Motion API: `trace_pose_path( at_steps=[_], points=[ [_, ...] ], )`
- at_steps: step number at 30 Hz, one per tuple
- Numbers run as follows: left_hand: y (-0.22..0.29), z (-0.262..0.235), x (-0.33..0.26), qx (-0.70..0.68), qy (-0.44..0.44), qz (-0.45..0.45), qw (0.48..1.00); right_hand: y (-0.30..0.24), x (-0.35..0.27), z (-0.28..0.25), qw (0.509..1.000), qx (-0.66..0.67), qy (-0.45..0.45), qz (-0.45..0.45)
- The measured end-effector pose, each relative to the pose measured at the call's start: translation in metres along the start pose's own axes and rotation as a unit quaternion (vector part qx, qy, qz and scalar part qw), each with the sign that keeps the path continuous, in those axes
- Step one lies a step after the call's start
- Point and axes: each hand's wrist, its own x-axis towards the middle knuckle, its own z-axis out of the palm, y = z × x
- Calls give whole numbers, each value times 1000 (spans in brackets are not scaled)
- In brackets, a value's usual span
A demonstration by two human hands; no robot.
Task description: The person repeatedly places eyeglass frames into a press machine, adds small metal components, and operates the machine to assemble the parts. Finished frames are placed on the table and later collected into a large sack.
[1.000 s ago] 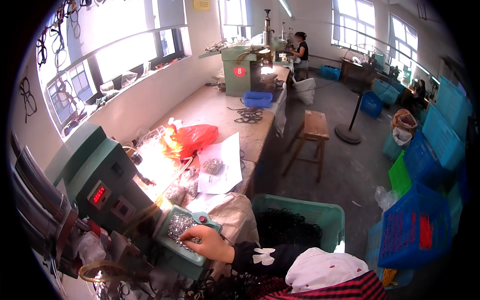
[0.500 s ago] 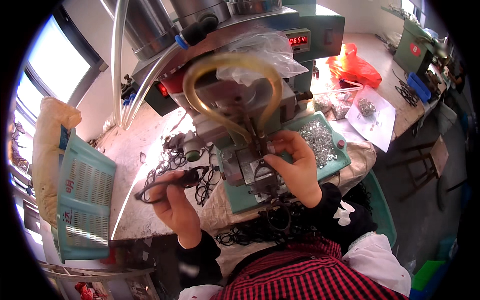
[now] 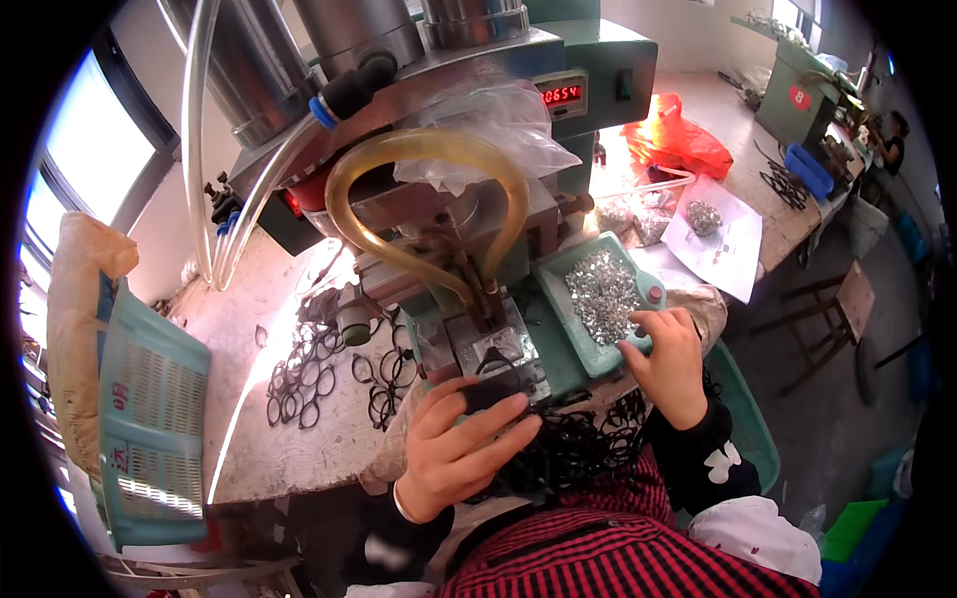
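At the metal fixture (image 3: 513, 349) of a press, my left hand (image 3: 454, 453) is closed on a black eyeglass frame (image 3: 495, 361). Its rim rests against the fixture; the rest is hidden beneath my fingers. To the right, my right hand (image 3: 676, 364) hovers at the near edge of a green tray (image 3: 591, 361). Its thumb and forefinger are curved, tips apart, with nothing visible between them. Small shiny metal pieces (image 3: 602, 291) lie heaped in that tray. A yellowish hose (image 3: 429, 145) loops above the fixture.
Black frame parts (image 3: 304, 379) lie on the table to the left, and more (image 3: 588, 434) are piled before my apron. A green basket (image 3: 159, 419) stands far left. Beyond the tray are a paper sheet (image 3: 733, 254) with metal pieces and a red bag (image 3: 683, 140).
My left hand has come rightward from beside the press to the fixture with the eyeglass frame. My right hand has left the fixture for the tray. The whole view has shifted slightly.
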Motion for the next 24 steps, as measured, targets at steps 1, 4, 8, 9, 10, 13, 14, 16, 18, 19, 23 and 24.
trace_pose_path(
  at_steps=[1, 4, 8, 9, 10, 13, 14, 16, 18, 19, 23, 24],
  points=[
    [2, 5, -1, 13, -25, 11, 1000, 7, -2, 12, 1000, 8, 19, -9],
    [-3, 9, -1, 19, -31, 7, 999, 18, 0, 45, 997, 40, 52, -36],
    [-3, 15, 11, -20, -36, 13, 999, 20, 32, 30, 993, 55, 87, -53],
    [-2, 7, 6, 0, -50, -7, 999, 16, 33, 38, 994, 77, 70, -42],
    [-3, 8, 4, -1, -52, -5, 999, 24, 39, 41, 994, 74, 73, -22],
    [-7, 11, 8, 47, -47, 60, 996, 23, 33, 61, 992, 69, 68, -82],
    [14, 16, 16, 24, -41, -35, 998, 24, 30, 69, 988, 58, 81, -114],
    [19, 23, 25, 42, -10, 46, 998, 15, 33, 83, 978, 72, 25, -193],
    [30, 28, 13, 36, -34, 39, 998, 30, 46, 94, 966, 25, 57, -252],
    [32, 26, 3, 46, -49, 18, 998, 38, 54, 93, 966, -8, 72, -249],
    [32, 4, -5, 190, 116, -74, 972, 44, 49, 88, 984, 73, 92, -135],
    [15, 2, -8, 211, 147, -120, 959, 49, 47, 78, 986, 57, 90, -126]
  ],
)
